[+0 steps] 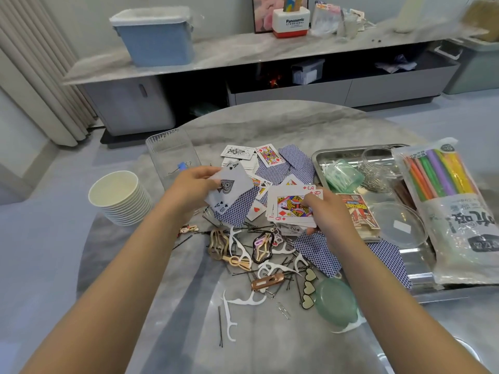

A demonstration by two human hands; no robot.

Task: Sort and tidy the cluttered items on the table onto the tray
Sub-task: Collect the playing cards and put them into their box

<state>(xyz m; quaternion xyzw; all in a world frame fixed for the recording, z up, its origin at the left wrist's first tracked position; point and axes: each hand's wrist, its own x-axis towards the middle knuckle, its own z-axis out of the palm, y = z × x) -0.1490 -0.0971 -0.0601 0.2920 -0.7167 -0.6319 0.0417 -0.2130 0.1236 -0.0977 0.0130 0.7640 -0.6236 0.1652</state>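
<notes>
Playing cards (272, 168) lie scattered face up and face down across the middle of the round table. My left hand (189, 188) pinches the ace of spades (228, 190) above the pile. My right hand (328, 211) grips a small stack of cards with the queen of diamonds (293, 206) on top. In front of the cards lie hair clips (220, 245), white floss picks (244, 300), bobby pins and a green round lid (336, 300). The steel tray (348, 153) at the right holds a green cup, wire rings, a card box (357, 213) and a clear lid.
A bag of coloured straws (442, 206) lies over the tray's right side. A stack of paper cups (121, 197) stands at the left. A clear plastic box (170, 155) sits behind my left hand. A low cabinet with a blue bin (156, 39) runs along the far wall.
</notes>
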